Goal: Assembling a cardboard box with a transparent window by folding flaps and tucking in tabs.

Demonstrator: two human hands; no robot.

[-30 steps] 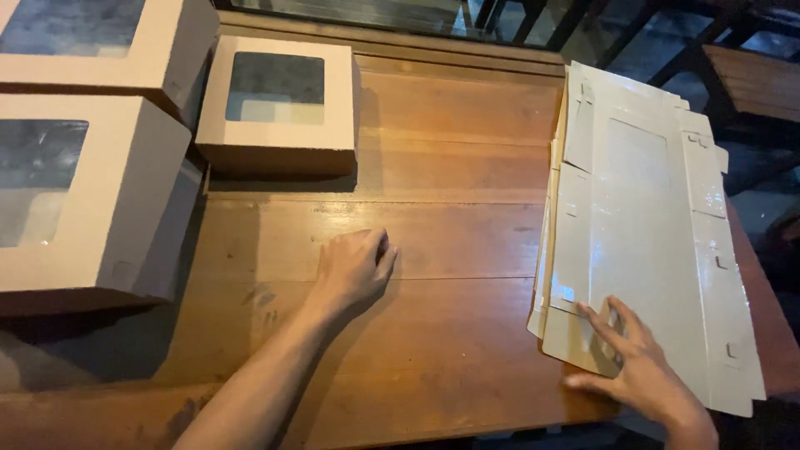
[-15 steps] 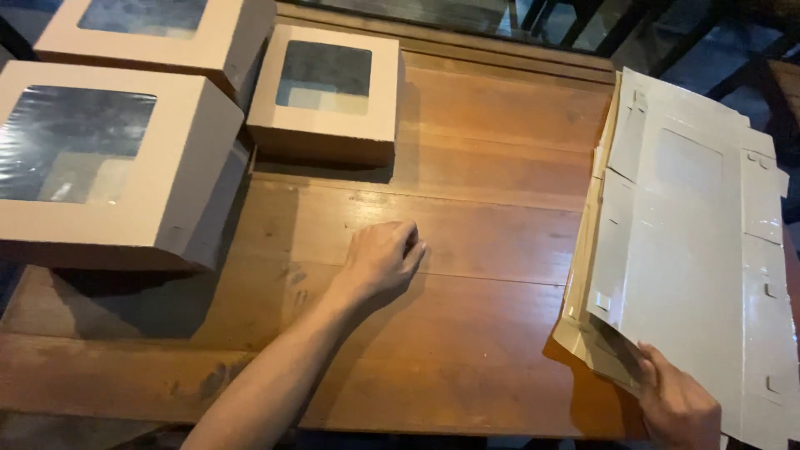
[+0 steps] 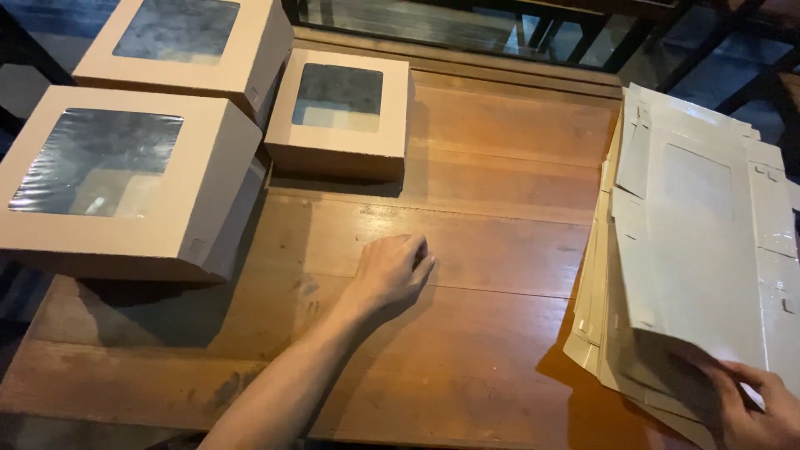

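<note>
The right hand (image 3: 762, 408) sits at the lower right corner of the view, its grip pinched on the near end of the top sheet of a stack of flat, unfolded pale cardboard box blanks (image 3: 708, 250). That top blank is raised at the near end, tilted up off the sheets under it, with a shadowed gap beneath. Its long axis runs from the person outward, near end at the hand and far end pointing toward the far right corner of the brown wooden plank tabletop (image 3: 500, 167). A square window cut-out shows in its far half. The stack lies along the right edge of the tabletop, and its right side reaches the frame edge, so I cannot tell whether it overhangs.

The left hand (image 3: 392, 271) rests on the tabletop near the middle, fingers curled loosely under, holding nothing, well apart from the stack.

Three assembled tan cardboard boxes with clear film windows in their lids occupy the left side: a large box (image 3: 125, 183) nearest, at the left edge, a second large box (image 3: 183, 50) just behind it at the far left corner, and a smaller square box (image 3: 342, 112) beside them toward the middle of the far side.

Bare planks lie between the left hand and the stack, and across the near half of the tabletop to its front edge.
</note>
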